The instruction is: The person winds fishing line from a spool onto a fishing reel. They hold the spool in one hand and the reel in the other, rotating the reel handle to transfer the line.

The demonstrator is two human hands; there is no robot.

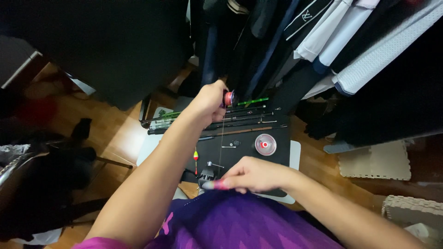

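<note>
- The left hand (210, 102) is raising a small red line spool (229, 98), fingers closed around it.
- Thin line is dropping from the spool toward the right hand (254, 175), which is pinching a pink-tipped float (215, 185) lying crosswise above the lap.
- Rod sections (240, 116) and a round clear spool case (265, 144) are lying on the black mat (244, 157) between the hands.

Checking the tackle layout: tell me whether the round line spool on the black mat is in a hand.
No, the round line spool lies alone on the black mat, apart from both hands.
</note>
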